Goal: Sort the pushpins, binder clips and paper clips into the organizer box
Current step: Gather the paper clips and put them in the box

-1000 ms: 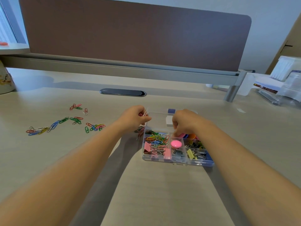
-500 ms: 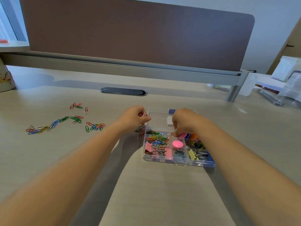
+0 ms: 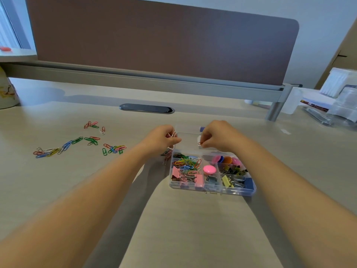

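Note:
A clear organizer box (image 3: 212,188) lies on the desk with its lid (image 3: 188,139) open at the back. Its left compartment holds coloured paper clips (image 3: 185,164) and pink binder clips (image 3: 199,180). The right compartments hold round pushpins (image 3: 209,169) and more binder clips (image 3: 232,180). My left hand (image 3: 161,140) pinches a few paper clips at the box's far left corner. My right hand (image 3: 218,136) pinches a small red paper clip (image 3: 199,143) above the lid. Several loose paper clips (image 3: 77,142) lie scattered on the desk to the left.
A dark cable grommet (image 3: 146,108) sits in the desk behind the hands. A brown divider panel (image 3: 164,41) closes the back. A patterned cup (image 3: 5,93) stands far left. Clear containers and papers (image 3: 332,105) crowd the far right.
My right hand has lifted out of the box's pushpin area and now holds a small red clip over the lid. My left hand has stayed in place.

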Demonstrator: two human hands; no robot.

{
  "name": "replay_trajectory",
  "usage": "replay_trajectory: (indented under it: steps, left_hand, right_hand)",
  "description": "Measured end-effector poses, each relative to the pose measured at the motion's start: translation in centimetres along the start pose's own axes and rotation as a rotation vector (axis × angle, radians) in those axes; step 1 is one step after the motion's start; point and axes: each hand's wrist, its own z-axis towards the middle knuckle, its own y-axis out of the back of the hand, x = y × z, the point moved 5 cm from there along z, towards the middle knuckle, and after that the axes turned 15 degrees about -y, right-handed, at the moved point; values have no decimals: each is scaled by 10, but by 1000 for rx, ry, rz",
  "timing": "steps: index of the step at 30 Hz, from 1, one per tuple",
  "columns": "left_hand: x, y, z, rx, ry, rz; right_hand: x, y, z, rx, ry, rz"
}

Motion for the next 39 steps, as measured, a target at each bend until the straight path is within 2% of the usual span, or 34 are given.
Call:
replay_trajectory:
  steps: [6,10,13,16,21,28,39]
  left_hand:
    - [-6,1,-4,48,-27,50]
    - [-14,-3,0,115,-53,111]
    - [-23,-11,5,223,-96,244]
    - [-30,-19,11,318,-127,368]
    - [-37,-27,17,402,-152,414]
    - [-38,-30,18,410,-159,413]
    - [-38,-30,12,327,-144,283]
  right_hand:
    - [19,-16,-9,82,59,82]
    - [10,-9,-9,16,24,117]
    - [-2,-3,-10,-41,0,136]
    - [-12,-2,-12,-47,-20,148]
    - [-21,-2,-13,-42,-44,181]
    - [-35,2,-12,2,-106,184]
    - [-49,-7,-16,109,-211,87]
